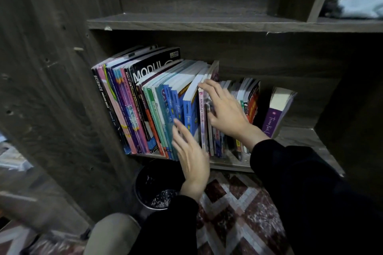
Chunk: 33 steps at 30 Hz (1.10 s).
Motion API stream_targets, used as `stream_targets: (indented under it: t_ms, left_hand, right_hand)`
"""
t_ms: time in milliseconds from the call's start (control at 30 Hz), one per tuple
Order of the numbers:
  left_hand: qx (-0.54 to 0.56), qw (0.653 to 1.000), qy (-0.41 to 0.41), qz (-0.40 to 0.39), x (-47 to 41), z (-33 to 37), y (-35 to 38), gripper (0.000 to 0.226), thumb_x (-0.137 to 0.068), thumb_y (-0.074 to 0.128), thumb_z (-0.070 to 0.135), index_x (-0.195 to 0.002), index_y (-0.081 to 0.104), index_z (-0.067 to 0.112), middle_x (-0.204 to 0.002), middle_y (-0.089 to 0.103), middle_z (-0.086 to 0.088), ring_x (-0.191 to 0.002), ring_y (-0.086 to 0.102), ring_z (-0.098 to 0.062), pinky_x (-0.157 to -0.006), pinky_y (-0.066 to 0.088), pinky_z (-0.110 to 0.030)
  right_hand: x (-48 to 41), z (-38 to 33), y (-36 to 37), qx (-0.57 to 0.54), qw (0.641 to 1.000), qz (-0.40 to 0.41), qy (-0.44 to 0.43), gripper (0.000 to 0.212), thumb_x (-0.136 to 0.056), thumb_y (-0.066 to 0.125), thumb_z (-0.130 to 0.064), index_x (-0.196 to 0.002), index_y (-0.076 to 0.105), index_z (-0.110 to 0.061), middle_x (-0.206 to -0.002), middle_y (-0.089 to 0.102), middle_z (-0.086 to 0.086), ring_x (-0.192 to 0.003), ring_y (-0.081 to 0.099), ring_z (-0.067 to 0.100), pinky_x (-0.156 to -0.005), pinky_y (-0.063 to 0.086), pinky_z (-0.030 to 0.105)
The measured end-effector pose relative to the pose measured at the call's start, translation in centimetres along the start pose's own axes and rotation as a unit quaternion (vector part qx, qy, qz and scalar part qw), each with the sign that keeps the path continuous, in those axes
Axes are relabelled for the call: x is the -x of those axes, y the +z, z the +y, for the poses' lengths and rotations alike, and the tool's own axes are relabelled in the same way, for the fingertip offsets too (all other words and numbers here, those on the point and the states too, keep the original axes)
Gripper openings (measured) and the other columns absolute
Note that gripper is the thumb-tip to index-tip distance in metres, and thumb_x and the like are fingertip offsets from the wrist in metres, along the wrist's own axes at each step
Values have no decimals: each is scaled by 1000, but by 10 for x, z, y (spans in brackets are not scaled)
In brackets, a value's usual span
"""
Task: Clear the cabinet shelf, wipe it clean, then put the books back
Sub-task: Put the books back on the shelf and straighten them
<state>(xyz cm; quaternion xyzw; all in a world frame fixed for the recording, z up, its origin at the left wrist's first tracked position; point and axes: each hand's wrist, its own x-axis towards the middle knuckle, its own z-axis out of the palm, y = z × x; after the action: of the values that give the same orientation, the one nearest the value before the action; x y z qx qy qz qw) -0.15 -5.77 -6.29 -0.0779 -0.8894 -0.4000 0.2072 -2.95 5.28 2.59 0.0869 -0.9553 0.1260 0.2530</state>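
Knee [112, 234] in pale trousers at the bottom edge, closest to the lens. Dark sleeves run up past it to both hands. Patterned rug [238, 203] lies under the right forearm.

Left hand [191, 151]: fingers straight, released, held close together. Tips touch the blue spines low down. Nothing grasped. Below this wrist sits a round black bin [153, 188] with white flecks inside.

Right hand [227, 109]: fingers spread and only slightly bent. Index tip on the top edge of a thin white-and-pink book [201, 114] (spine reads ANJAKAN). Thumb lower, against the spines. The hand is blurred, so I cannot tell whether it grasps a book or only presses.

Books [145, 105] stand on the cabinet shelf [228, 165], spines outward, all leaning.
- Left of both sets of fingers: the tall row. Black SCIENCE spine outermost, then pink, purple, a black MODUL cover, green, blue.
- Behind and right of the right-hand fingers: shorter, thinner books, one red and black.
- Further right of those, apart from the row: a thick purple paperback [275, 114] leaning alone, page edges up.

Above the fingers: upper shelf board [207, 24]. Up and right of the right-hand fingers, in the next compartment, a pale blue cloth [360, 6], blurred.
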Motion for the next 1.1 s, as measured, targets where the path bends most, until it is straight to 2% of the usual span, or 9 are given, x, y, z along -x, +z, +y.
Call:
stream_targets:
  t_ms: [100,167,467,633,733,833,900,1000,1100]
  left_hand:
    - [47,991,-66,-105,29,-8,11,99,-84,50,-4,-133,-35,8,-153,-24,-25,-146,0,-38,-117,8,-37]
    - [87,974,-142,-152,34,-5,19,100,-85,47,-5,-129,-41,9,-149,-33,-26,-145,-12,-37,-116,4,-34]
    - [49,934,-277,-222,-9,10,34,109,-85,59,11,-140,-35,4,-148,-36,-23,-143,-22,-35,-116,0,-45]
    - [16,924,-305,-230,-23,15,42,110,-89,59,20,-138,-38,8,-147,-37,-23,-143,-24,-33,-117,-4,-49]
    - [58,945,-244,-208,-15,2,44,109,-84,59,13,-143,-32,9,-150,-33,-24,-143,-21,-35,-116,-6,-49]
    - [116,975,-161,-98,-9,-4,41,111,-86,67,27,-146,-25,17,-155,-19,-24,-145,-12,-34,-116,0,-47]
    - [148,979,-134,-53,-12,0,41,115,-84,70,36,-144,-28,27,-156,-13,-26,-145,-10,-35,-116,2,-46]
    - [175,971,-161,-25,-17,8,46,118,-79,73,41,-148,-21,26,-156,-12,-26,-145,-7,-37,-115,5,-46]
    - [209,952,-217,49,-22,5,52,114,-73,80,35,-153,1,12,-154,7,-18,-141,8,-33,-113,15,-41]
  right_hand:
    - [1,-1,1,-9,1000,-1,9,79,-77,54,-2,-147,25,-25,-155,21,-3,-123,40,21,-98,35,33]
    - [1,-1,2,-19,1000,0,10,80,-77,54,-1,-147,25,-25,-155,21,-3,-123,39,20,-101,35,34]
    - [-5,-4,13,-42,999,9,22,81,-76,53,-2,-148,24,-24,-156,22,-4,-131,30,19,-111,29,39]
    - [-10,-17,9,-59,996,-41,43,87,-78,51,1,-151,15,-29,-160,9,-6,-146,2,21,-120,0,48]
    - [5,-7,10,-64,993,80,59,75,-84,49,-14,-151,20,-28,-160,13,-3,-147,2,20,-119,-1,45]
    - [36,13,19,-162,911,300,231,55,-94,46,-22,-147,32,-22,-152,32,4,-141,23,20,-116,18,40]
    - [50,39,42,-277,843,254,386,50,-100,37,-41,-147,31,-24,-152,33,3,-140,27,21,-115,23,42]
    - [59,78,77,-470,715,112,506,101,-64,24,-96,-145,33,-37,-148,41,-2,-136,38,23,-114,27,52]
    - [65,126,120,-485,723,72,487,113,-43,19,-104,-143,23,-51,-150,39,-7,-137,37,24,-113,23,58]
